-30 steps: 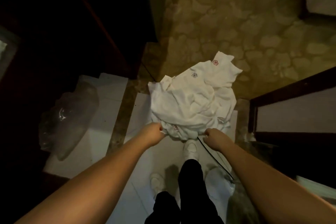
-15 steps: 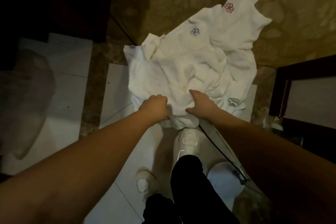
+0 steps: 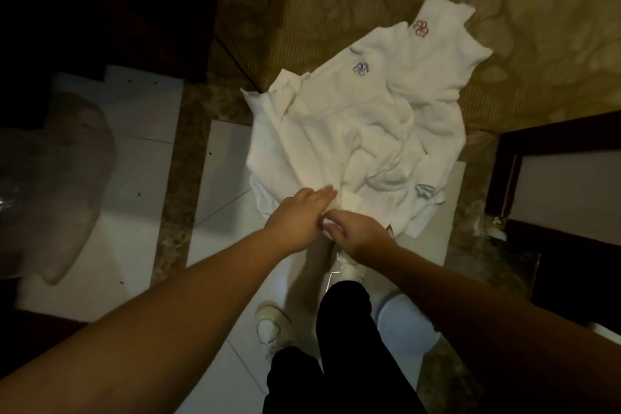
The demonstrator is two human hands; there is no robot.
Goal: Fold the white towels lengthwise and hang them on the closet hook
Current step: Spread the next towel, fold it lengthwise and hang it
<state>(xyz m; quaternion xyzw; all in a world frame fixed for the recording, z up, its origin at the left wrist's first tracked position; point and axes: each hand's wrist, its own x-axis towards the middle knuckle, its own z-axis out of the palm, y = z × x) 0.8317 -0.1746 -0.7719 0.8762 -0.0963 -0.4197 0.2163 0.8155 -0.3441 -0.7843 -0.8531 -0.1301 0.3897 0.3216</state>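
Standing over a dim floor, the person shows black trouser legs (image 3: 349,346) at 6 o'clock, with one white shoe (image 3: 270,329) beside them and a second white shoe (image 3: 347,265) ahead of it, its toe just under the hands. A pale round object (image 3: 405,326) lies at 5 o'clock beside the trousers; what it is cannot be told.

Both bare forearms reach in from the lower corners and meet near frame centre. Left hand (image 3: 299,218): fingers straight, lying flat on the near edge of the towel heap, pointing toward 1 o'clock. Right hand (image 3: 359,233): fingers curled down over a small fold of white cloth at the heap's near edge, seemingly pinching it; the hold is partly hidden by the left hand.

White towels (image 3: 353,131): several lie crumpled in one loose pile on the floor, from centre out toward 1 o'clock, straddling the white floor tiles (image 3: 221,178) and the brown mottled carpet (image 3: 504,10) beyond. Cloth is creased, overlapped and unfolded, with corners sticking out. A grey embroidered flower (image 3: 361,69) marks one towel; a red embroidered flower (image 3: 420,28) marks the farthest. A grey-striped bit of cloth (image 3: 425,190) shows at the pile's right edge.

At 9 o'clock a crumpled clear plastic bag (image 3: 57,185) rests on the tiles. At 3 o'clock stands a dark wooden frame (image 3: 504,178) around a pale panel.
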